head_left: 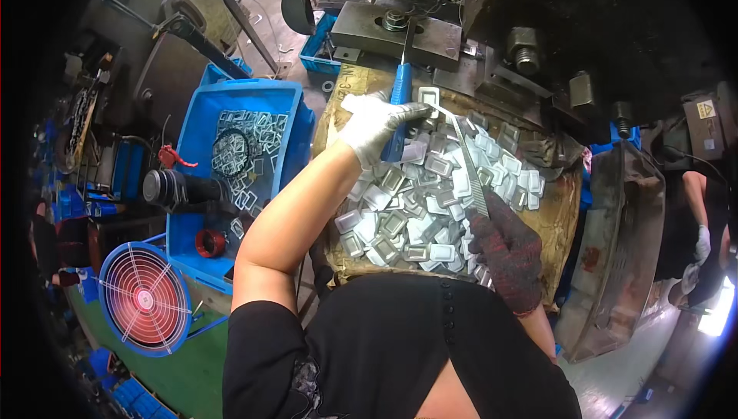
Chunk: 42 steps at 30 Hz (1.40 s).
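Note:
My left hand [370, 121], in a pale glove, is closed around a blue-handled tool [401, 83] whose thin metal end points up toward the press block. Its fingertips reach the edge of a small rectangular metal shell [429, 98]; I cannot tell whether they pinch it. My right hand [507, 250], in a dark glove flecked with red, grips long metal tweezers [471, 167]. The tweezer tips meet the lower side of that shell. Between and below both hands lies a heap of similar small metal shells [419, 227] on a brown-covered work surface [565, 223].
A steel press block [388, 33] with a bolt stands just beyond my hands. On the left is a blue bin [196, 115] of thin metal frames, with a black cylinder [181, 188] across it and a fan [144, 300] below. A rusty metal trough [611, 265] is at right, another person's gloved hand [702, 244] farther off.

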Each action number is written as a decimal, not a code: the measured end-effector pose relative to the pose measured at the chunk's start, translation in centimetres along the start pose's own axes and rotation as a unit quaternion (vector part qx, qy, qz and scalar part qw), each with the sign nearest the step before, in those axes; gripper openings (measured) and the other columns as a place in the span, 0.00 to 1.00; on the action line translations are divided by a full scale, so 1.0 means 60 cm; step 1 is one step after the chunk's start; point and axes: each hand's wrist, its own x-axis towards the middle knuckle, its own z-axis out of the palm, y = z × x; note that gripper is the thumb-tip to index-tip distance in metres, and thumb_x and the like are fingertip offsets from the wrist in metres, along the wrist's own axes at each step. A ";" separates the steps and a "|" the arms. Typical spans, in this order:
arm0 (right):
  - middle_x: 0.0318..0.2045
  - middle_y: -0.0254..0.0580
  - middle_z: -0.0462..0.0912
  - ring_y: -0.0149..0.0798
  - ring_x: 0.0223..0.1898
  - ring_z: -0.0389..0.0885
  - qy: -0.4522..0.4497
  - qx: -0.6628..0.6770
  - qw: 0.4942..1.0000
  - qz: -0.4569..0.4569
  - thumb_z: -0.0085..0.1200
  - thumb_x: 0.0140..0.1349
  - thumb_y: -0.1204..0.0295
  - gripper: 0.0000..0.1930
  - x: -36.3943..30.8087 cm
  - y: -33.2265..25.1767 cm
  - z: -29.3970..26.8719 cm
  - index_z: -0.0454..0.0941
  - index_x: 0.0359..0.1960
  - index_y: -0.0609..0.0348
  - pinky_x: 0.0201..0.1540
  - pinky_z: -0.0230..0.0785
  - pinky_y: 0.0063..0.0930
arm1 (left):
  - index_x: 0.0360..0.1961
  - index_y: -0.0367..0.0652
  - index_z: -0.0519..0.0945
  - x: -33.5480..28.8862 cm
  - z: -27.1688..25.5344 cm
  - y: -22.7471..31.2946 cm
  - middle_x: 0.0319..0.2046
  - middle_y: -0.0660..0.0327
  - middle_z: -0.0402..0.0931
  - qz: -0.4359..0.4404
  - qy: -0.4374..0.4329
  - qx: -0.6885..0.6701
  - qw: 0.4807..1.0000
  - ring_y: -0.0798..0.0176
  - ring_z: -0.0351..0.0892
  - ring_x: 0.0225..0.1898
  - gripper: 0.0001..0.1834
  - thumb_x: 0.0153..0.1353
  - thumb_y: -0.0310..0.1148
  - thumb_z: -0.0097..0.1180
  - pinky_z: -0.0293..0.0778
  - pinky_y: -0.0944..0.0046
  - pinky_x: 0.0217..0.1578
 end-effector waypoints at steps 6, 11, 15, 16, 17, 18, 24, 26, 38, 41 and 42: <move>0.32 0.35 0.83 0.23 0.26 0.75 0.013 -0.003 1.000 -0.013 0.57 0.64 0.70 0.23 0.001 -0.007 0.000 0.72 0.60 0.63 0.29 0.69 0.18 | 0.39 0.38 0.80 0.006 -0.002 -0.002 0.30 0.55 0.82 -0.038 -0.047 -0.038 0.997 0.63 0.82 0.26 0.19 0.61 0.45 0.62 0.78 0.66 0.31; 0.33 0.36 0.83 0.23 0.25 0.75 0.105 0.018 0.993 -0.044 0.58 0.64 0.71 0.22 0.021 0.036 -0.032 0.73 0.60 0.61 0.27 0.70 0.18 | 0.44 0.38 0.81 0.053 -0.031 0.057 0.27 0.52 0.83 0.052 -0.035 0.464 0.884 0.57 0.84 0.30 0.28 0.59 0.56 0.58 0.77 0.57 0.36; 0.33 0.34 0.83 0.22 0.24 0.73 0.145 0.016 0.988 -0.058 0.58 0.63 0.72 0.20 0.029 0.022 -0.050 0.76 0.58 0.59 0.25 0.67 0.18 | 0.44 0.39 0.82 0.092 0.009 0.107 0.35 0.46 0.83 0.184 -0.004 0.676 0.713 0.47 0.83 0.41 0.21 0.56 0.44 0.57 0.76 0.54 0.46; 0.32 0.34 0.83 0.21 0.23 0.72 0.167 0.019 0.985 -0.048 0.57 0.63 0.71 0.20 0.028 0.014 -0.050 0.76 0.57 0.59 0.24 0.66 0.18 | 0.45 0.39 0.80 0.099 0.030 0.129 0.39 0.44 0.81 0.139 -0.025 0.687 0.713 0.44 0.81 0.42 0.21 0.55 0.42 0.58 0.75 0.52 0.47; 0.32 0.34 0.83 0.21 0.23 0.72 0.169 0.019 0.984 -0.048 0.57 0.63 0.71 0.20 0.031 0.013 -0.053 0.76 0.57 0.59 0.24 0.66 0.18 | 0.46 0.40 0.80 0.108 0.049 0.142 0.38 0.45 0.82 0.127 -0.018 0.710 0.692 0.45 0.82 0.42 0.20 0.56 0.40 0.56 0.75 0.53 0.47; 0.32 0.33 0.82 0.21 0.23 0.72 0.184 0.016 0.981 -0.053 0.57 0.63 0.71 0.20 0.035 0.013 -0.061 0.76 0.57 0.58 0.24 0.65 0.17 | 0.44 0.39 0.82 0.115 0.073 0.156 0.41 0.47 0.82 0.131 -0.025 0.725 0.676 0.47 0.82 0.43 0.17 0.56 0.36 0.54 0.76 0.54 0.46; 0.36 0.36 0.84 0.22 0.27 0.76 0.167 -0.016 0.985 -0.033 0.56 0.64 0.72 0.20 0.044 -0.004 -0.074 0.75 0.59 0.54 0.29 0.71 0.19 | 0.40 0.36 0.83 0.162 0.126 0.184 0.41 0.45 0.81 0.085 -0.050 0.741 0.664 0.45 0.82 0.45 0.16 0.57 0.34 0.51 0.77 0.54 0.46; 0.36 0.36 0.84 0.22 0.26 0.76 0.160 -0.007 0.987 -0.022 0.56 0.64 0.72 0.20 0.037 -0.013 -0.074 0.75 0.59 0.55 0.30 0.71 0.20 | 0.40 0.36 0.83 0.172 0.118 0.172 0.41 0.45 0.81 0.116 0.015 0.701 0.704 0.44 0.82 0.45 0.16 0.57 0.35 0.52 0.76 0.53 0.46; 0.35 0.35 0.82 0.23 0.26 0.75 0.203 -0.055 0.974 -0.079 0.57 0.63 0.68 0.19 0.133 -0.008 -0.083 0.77 0.56 0.56 0.27 0.69 0.20 | 0.54 0.53 0.78 0.089 0.026 0.085 0.60 0.44 0.68 0.308 -0.163 0.710 0.612 0.43 0.80 0.46 0.25 0.50 0.28 0.58 0.77 0.53 0.48; 0.30 0.28 0.81 0.19 0.23 0.70 0.189 -0.055 0.977 -0.084 0.56 0.63 0.66 0.19 0.142 -0.010 -0.071 0.78 0.56 0.54 0.24 0.63 0.17 | 0.52 0.47 0.79 0.101 -0.008 0.023 0.60 0.44 0.68 0.387 -0.095 0.720 0.569 0.44 0.80 0.47 0.25 0.47 0.27 0.58 0.77 0.55 0.48; 0.30 0.26 0.81 0.18 0.23 0.69 0.184 -0.064 0.978 -0.075 0.57 0.63 0.67 0.19 0.143 -0.011 -0.070 0.78 0.56 0.54 0.24 0.62 0.16 | 0.52 0.47 0.79 0.095 -0.004 0.030 0.60 0.44 0.68 0.387 -0.096 0.719 0.570 0.44 0.80 0.47 0.25 0.47 0.27 0.58 0.77 0.55 0.48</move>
